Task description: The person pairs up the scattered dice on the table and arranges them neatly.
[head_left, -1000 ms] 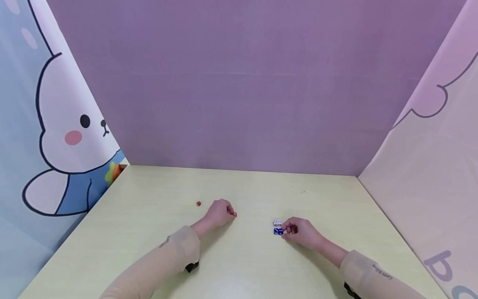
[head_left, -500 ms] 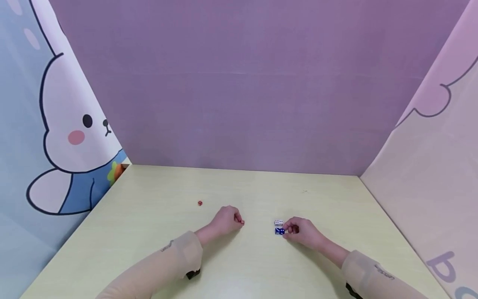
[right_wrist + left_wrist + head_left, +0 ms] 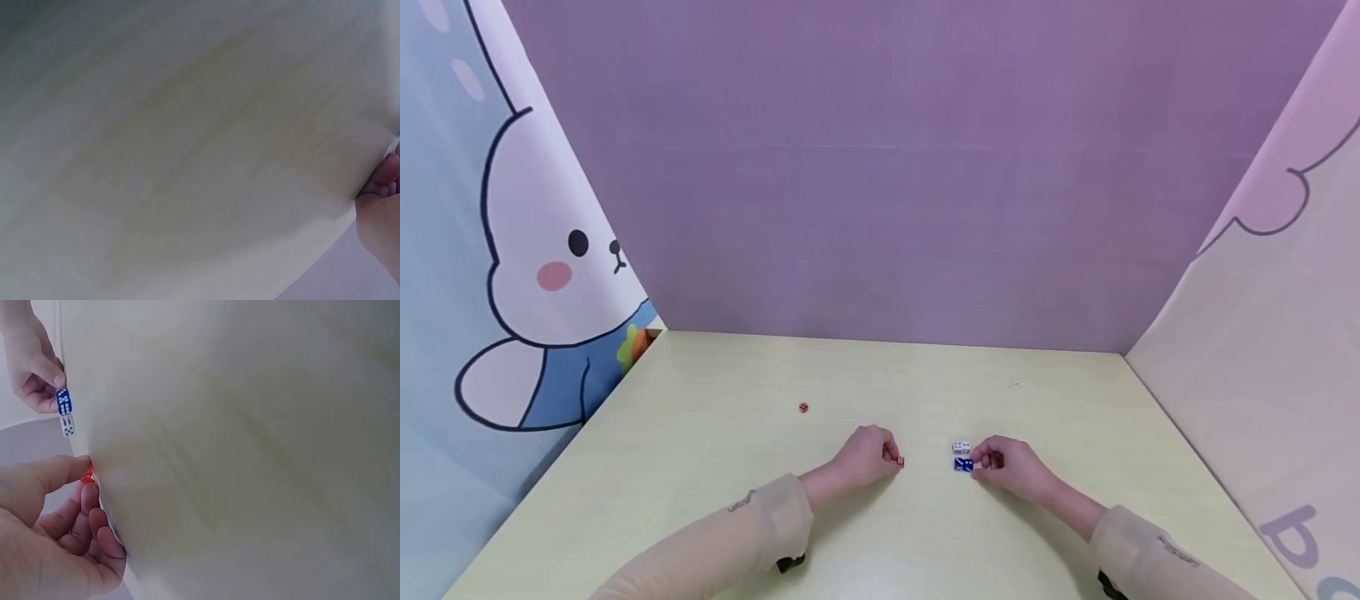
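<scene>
My left hand [image 3: 868,456] pinches a small red die [image 3: 901,462] between thumb and fingertips, low over the table and left of the other dice. In the left wrist view that red die [image 3: 87,474] shows between the thumb and the curled fingers. My right hand [image 3: 1011,467] has its thumb and index finger at the right end of a pair of blue dice [image 3: 963,465], gripping there. Just behind them is a pair of white dice [image 3: 961,447]. The right wrist view catches only part of the right hand [image 3: 381,206], with the dice hidden.
Another red die [image 3: 803,407] lies alone farther back on the left of the pale wooden table [image 3: 700,467]. A purple panel [image 3: 887,175] rises at the table's back edge, and printed cloths [image 3: 1262,333] hang along both sides.
The left hand has carried its red die rightward and nearer the person, closer to the blue and white dice. My right hand stays at the blue dice.
</scene>
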The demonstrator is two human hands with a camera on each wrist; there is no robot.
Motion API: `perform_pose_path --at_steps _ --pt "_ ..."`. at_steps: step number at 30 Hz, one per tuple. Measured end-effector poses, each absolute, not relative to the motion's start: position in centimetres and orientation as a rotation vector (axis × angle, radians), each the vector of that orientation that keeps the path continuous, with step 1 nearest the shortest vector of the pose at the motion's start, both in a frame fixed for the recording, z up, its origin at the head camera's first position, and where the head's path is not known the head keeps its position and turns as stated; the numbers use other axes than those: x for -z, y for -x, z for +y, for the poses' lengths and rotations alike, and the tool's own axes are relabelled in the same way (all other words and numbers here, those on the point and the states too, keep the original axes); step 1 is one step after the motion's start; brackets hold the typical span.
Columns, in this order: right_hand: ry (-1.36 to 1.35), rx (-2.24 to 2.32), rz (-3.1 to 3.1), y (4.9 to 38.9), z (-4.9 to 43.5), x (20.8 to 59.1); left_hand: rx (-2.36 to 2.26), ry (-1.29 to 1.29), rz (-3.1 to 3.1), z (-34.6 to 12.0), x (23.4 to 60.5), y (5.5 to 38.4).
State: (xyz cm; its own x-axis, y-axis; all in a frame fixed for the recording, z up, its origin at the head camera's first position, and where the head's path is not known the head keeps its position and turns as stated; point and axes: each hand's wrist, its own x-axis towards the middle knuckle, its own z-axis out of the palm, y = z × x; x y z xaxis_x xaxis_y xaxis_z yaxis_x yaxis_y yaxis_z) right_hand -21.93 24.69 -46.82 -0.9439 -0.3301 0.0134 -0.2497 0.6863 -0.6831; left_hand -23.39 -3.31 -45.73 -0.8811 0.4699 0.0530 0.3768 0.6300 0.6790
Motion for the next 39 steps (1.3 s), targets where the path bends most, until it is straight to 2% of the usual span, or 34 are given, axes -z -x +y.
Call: perform_pose_path --at_steps 22,39 --pt "0.538 1.099 2.72 20.2 25.2 46.0 -1.1 -0.745 2.702 -0.6 46.0 21.0" --pt "0.538 1.114 2.746 19.7 25.1 46.3 -1.101 -0.704 2.732 3.4 46.1 20.6"
